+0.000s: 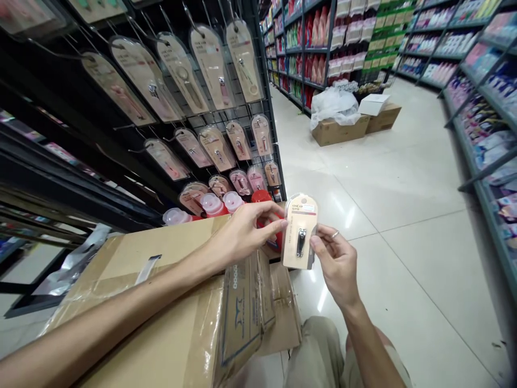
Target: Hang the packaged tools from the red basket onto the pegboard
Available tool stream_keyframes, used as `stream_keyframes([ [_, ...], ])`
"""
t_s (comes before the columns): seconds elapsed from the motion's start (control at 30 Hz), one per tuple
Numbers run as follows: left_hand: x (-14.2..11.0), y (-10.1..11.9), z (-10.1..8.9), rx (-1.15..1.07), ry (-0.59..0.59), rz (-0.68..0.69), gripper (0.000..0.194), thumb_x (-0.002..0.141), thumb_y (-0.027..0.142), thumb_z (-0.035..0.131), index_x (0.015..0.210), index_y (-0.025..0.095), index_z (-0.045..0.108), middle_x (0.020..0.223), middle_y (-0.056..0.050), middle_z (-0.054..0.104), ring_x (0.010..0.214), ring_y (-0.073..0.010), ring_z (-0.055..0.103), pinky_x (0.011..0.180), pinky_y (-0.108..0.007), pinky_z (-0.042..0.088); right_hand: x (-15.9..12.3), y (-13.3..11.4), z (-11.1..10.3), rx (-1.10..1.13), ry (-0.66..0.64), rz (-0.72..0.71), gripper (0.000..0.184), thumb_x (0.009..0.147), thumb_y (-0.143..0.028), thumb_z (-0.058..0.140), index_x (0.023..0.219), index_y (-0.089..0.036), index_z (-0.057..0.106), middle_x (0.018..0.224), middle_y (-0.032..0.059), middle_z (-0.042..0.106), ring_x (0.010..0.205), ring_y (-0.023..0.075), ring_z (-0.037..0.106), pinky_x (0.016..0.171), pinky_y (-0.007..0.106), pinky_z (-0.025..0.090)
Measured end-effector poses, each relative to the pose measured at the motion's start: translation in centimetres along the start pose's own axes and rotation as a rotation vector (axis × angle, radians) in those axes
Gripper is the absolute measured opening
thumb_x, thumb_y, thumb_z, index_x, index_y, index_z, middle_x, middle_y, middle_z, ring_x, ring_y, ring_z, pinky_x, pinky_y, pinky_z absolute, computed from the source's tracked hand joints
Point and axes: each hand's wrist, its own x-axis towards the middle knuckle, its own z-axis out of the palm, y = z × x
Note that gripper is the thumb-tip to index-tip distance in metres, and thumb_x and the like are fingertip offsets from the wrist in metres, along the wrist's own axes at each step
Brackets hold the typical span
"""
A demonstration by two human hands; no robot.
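A carded nail clipper pack [299,231] is held upright before me, its beige card facing my view with a small metal clipper under clear plastic. My right hand [335,261] grips its right edge between thumb and fingers, and one finger wears a ring. Reaching over a taped cardboard box [194,345], my left hand [252,226] has its thumb and fingers at the pack's left edge, pinching it. Its curled fingers are partly hidden. To the left, similar carded packs [218,148] hang from hooks on a black wire rack [269,124].
Red bottles with pale caps [213,205] stand between the box and the rack. Farther off, opened cartons [341,129] with plastic wrap [335,105] sit on the tiled floor [404,215]. Stocked shelves [464,102] line the right side.
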Motion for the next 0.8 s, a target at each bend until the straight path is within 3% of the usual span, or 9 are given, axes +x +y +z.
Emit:
stream_keyframes([
  [0.17,-0.2,-0.4,0.3,0.1,-0.006,0.021,0.018,0.098,0.031,0.065,0.094,0.014,0.071,0.084,-0.004,0.075,0.075,-0.0156,0.069,0.067,-0.026,0.052,0.0,0.1,-0.2,-0.066,-0.07,0.006,0.03,0.094,-0.044,0.075,0.111,-0.019,0.077,0.105,0.006,0.078,0.092,0.02,0.073,0.082,0.03,0.063],
  [0.33,-0.4,-0.1,0.2,0.163,0.04,0.015,0.02,0.097,0.031,0.066,0.092,0.013,0.072,0.083,-0.006,0.076,0.073,-0.016,0.069,0.066,-0.026,0.05,0.0,0.0,0.5,-0.067,-0.013,0.002,0.039,0.093,-0.044,0.076,0.123,-0.02,0.074,0.116,0.0092,0.077,0.106,0.0243,0.073,0.094,0.037,0.063],
  [0.5,-0.5,0.0,0.1,0.197,0.037,-0.026,0.022,0.097,0.032,0.064,0.092,0.012,0.074,0.083,-0.007,0.078,0.072,-0.0171,0.07,0.063,-0.025,0.048,-0.6,-0.2,1.3,-0.046,-0.014,0.007,0.036,0.094,-0.043,0.076,0.121,-0.02,0.075,0.117,0.0094,0.078,0.105,0.0242,0.074,0.093,0.038,0.063],
  [0.6,-0.7,-0.4,0.3,0.359,-0.008,-0.014,0.031,0.098,0.036,0.062,0.081,0.014,0.074,0.072,-0.006,0.074,0.062,-0.0155,0.065,0.059,-0.026,0.042,-0.6,-0.1,0.3,-0.116,0.008,0.005,0.035,0.094,-0.045,0.075,0.12,-0.021,0.075,0.118,0.0095,0.077,0.104,0.0249,0.073,0.089,0.037,0.063],
  [0.7,-1.4,-0.5,0.7,0.629,-0.046,0.006,0.041,0.1,0.041,0.058,0.07,0.016,0.072,0.062,-0.006,0.068,0.053,-0.0152,0.056,0.055,-0.029,0.034,1.8,1.4,-1.4,-0.201,0.109,-0.042,0.038,0.094,-0.047,0.073,0.122,-0.021,0.074,0.121,0.0106,0.076,0.105,0.026,0.073,0.089,0.039,0.061],
  [0.8,-1.9,-0.2,0.9,0.765,-0.064,0.068,0.041,0.101,0.038,0.054,0.073,0.015,0.073,0.065,-0.008,0.068,0.055,-0.0175,0.058,0.053,-0.03,0.029,7.8,4.7,-2.0,-0.272,0.098,-0.113,0.041,0.092,-0.051,0.072,0.117,-0.018,0.075,0.117,0.0127,0.077,0.106,0.0283,0.072,0.092,0.043,0.059],
])
